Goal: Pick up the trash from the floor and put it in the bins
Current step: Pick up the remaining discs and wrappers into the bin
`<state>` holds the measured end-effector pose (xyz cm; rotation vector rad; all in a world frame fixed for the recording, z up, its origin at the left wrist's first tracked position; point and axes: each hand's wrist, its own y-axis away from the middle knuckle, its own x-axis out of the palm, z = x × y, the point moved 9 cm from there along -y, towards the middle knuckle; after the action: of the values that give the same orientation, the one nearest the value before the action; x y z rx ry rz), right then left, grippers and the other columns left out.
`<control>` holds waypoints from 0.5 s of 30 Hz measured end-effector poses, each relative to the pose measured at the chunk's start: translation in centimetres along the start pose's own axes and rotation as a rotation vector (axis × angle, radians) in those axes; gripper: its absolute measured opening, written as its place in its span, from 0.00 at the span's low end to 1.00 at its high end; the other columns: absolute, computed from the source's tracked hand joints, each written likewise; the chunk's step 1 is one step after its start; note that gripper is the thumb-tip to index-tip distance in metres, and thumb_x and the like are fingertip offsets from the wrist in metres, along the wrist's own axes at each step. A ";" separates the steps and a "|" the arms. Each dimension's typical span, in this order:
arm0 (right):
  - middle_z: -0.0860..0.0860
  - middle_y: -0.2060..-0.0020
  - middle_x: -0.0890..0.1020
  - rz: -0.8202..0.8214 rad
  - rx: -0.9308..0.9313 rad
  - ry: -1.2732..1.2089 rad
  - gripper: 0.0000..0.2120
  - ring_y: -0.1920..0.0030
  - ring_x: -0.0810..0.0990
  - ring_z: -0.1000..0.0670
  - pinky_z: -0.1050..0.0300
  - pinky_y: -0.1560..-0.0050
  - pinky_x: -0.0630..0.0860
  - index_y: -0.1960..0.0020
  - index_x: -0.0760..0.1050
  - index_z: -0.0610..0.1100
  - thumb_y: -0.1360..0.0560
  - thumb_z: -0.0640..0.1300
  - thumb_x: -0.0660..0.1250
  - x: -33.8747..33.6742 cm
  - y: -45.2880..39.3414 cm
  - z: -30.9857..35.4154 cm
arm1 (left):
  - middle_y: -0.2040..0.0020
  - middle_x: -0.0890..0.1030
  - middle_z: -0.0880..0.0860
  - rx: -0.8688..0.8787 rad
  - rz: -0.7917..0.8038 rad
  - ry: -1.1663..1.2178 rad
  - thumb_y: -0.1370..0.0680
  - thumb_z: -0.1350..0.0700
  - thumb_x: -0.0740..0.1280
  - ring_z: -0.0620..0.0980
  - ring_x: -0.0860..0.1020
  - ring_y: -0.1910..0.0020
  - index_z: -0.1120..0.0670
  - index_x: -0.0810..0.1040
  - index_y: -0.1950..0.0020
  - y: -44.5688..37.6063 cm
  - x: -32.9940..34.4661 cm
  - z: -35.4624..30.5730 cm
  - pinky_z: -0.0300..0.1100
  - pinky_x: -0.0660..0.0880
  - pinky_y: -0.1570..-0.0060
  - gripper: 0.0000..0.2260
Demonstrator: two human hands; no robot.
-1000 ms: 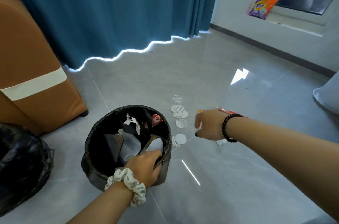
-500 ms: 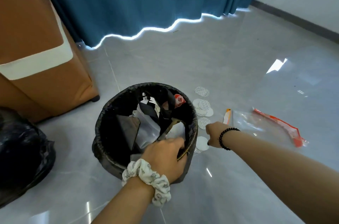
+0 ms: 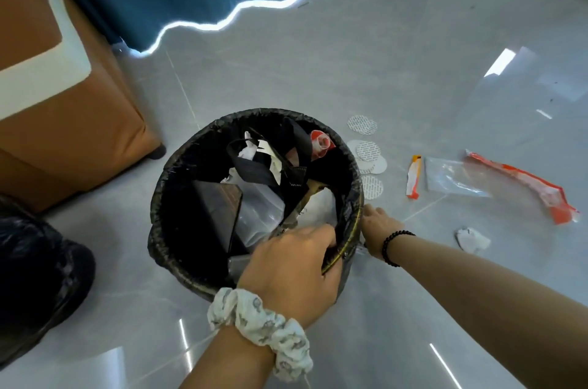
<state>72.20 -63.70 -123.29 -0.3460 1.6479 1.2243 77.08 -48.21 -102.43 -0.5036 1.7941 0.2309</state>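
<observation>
While the left hand point(image 3: 291, 264) grips the half-full bin's point(image 3: 178, 166) rim, the right hand point(image 3: 377, 226) reaches behind it, grip unclear; foil seals point(image 3: 366, 153), wrappers point(image 3: 521, 188), and crumpled paper point(image 3: 472, 239) remain.

No legible text; print on round seals point(image 3: 368, 151) unreadable.

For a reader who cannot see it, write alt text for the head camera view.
A left hand grips the rim of a black bin full of trash, while the right hand reaches down beside it. White discs, wrappers and crumpled paper lie on the grey floor.
</observation>
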 end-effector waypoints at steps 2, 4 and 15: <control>0.44 0.37 0.66 -0.027 -0.014 0.013 0.24 0.38 0.66 0.43 0.49 0.42 0.75 0.31 0.65 0.46 0.26 0.37 0.64 0.1 0.0 0.2 | 0.72 0.73 0.43 -0.001 0.012 0.014 0.31 0.46 0.63 0.43 0.71 0.74 0.46 0.69 0.65 0.1 0.3 0.1 0.35 0.62 0.73 0.07; 0.44 0.38 0.67 -0.039 -0.033 0.012 0.23 0.37 0.66 0.43 0.49 0.42 0.74 0.32 0.65 0.46 0.26 0.38 0.64 0.0 0.0 0.2 | 0.72 0.73 0.43 0.001 0.015 0.009 0.31 0.47 0.65 0.43 0.71 0.74 0.46 0.69 0.65 0.1 0.3 0.2 0.35 0.61 0.73 0.07; 0.47 0.39 0.67 -0.051 0.062 -0.176 0.21 0.38 0.66 0.46 0.56 0.39 0.71 0.38 0.73 0.47 0.29 0.47 0.72 1.7 1.6 -3.9 | 0.72 0.71 0.44 0.102 0.052 0.070 0.30 0.50 0.66 0.43 0.69 0.74 0.48 0.68 0.65 -0.5 0.3 0.0 0.34 0.62 0.74 0.08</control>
<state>68.20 -65.72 -123.91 -0.2339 1.5131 1.1304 77.22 -48.73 -102.62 -0.3970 1.8787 0.1580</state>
